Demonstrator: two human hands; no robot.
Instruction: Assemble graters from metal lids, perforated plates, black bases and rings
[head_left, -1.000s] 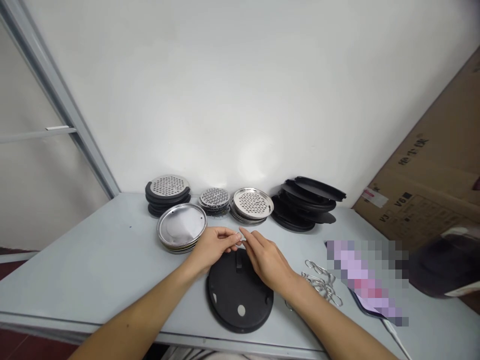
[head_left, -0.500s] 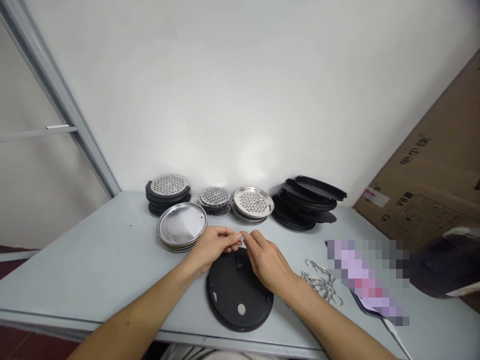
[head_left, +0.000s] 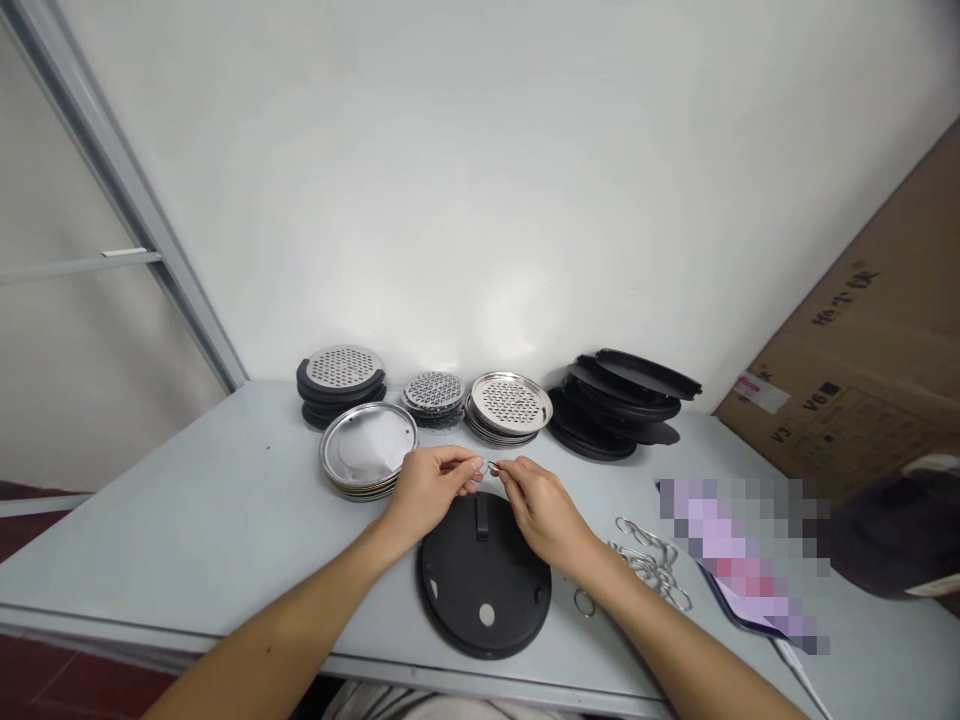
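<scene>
My left hand [head_left: 436, 488] is closed in a pinch on one side of a small metal ring [head_left: 486, 468]. On its other side, the fingertips of my right hand [head_left: 543, 505] pinch it too; part of the ring is hidden by my fingers. Below both hands a round black disc [head_left: 517, 580] lies flat on the table, with a raised strip near its far edge and pale round spots toward me. A loose metal ring [head_left: 584, 603] lies right of the disc, near a heap of linked metal rings [head_left: 654, 568] beyond my right forearm.
Behind my left hand is a stack of shiny metal plates [head_left: 369, 447]. Along the wall stand black-rimmed grater discs [head_left: 343, 368], small perforated discs [head_left: 433, 392], wider perforated plates [head_left: 512, 404] and black discs [head_left: 622, 410]. A phone [head_left: 739, 590] and cardboard box [head_left: 832, 400] are at right.
My fingertips have drawn slightly apart, and the ring between them shows more clearly. My right hand has shifted right, uncovering more of the black disc. The view has moved slightly.
</scene>
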